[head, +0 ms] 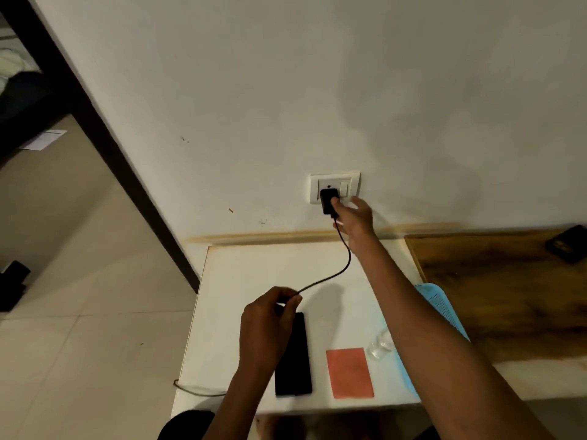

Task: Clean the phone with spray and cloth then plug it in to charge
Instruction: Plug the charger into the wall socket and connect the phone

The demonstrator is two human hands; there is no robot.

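Lying flat on the white table [241,274] is the phone [293,360], beside a red cloth [349,373]. Pinching the cable [344,265] above it is the left hand [270,325], while the right hand [355,217] is touching the charger [328,200] in the wall socket [335,187], fingers loosely spread.

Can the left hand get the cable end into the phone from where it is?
Probably yes: the left hand pinches the cable just above the phone, which lies flat with nothing over its top end.
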